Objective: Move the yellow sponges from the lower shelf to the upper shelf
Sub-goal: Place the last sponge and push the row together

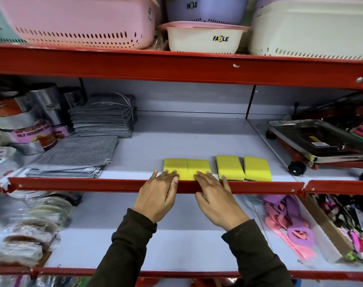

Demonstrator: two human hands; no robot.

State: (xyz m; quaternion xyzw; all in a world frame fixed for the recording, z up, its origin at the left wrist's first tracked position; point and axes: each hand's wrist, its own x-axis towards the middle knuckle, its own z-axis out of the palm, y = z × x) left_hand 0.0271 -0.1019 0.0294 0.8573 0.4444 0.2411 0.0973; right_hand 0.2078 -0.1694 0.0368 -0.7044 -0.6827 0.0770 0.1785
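- Hands first: our left hand (158, 194) and right hand (214, 196) reach over the red front rail (73, 184) of the middle shelf (186, 137), both flat, fingers spread, gripping nothing.
- Left fingertips (172, 172) rest on the near edge of the leftmost sponge (175, 166); right fingertips (201, 174) rest on the second sponge (198, 167).
- We see the shelving in three tiers: a top shelf with a pink basket (77, 19), a cream basket (313, 27) and a white bowl (204, 39); the middle shelf; a lower shelf (176, 241), bare at its centre.
- Four yellow sponges lie in a row along the middle shelf's front edge: the first two touching, then a gap, then the third sponge (229, 166) and fourth sponge (257, 167) just apart.
- Grey cloths (77, 156) sit left of the sponges; a steel tray (321, 139) sits right.
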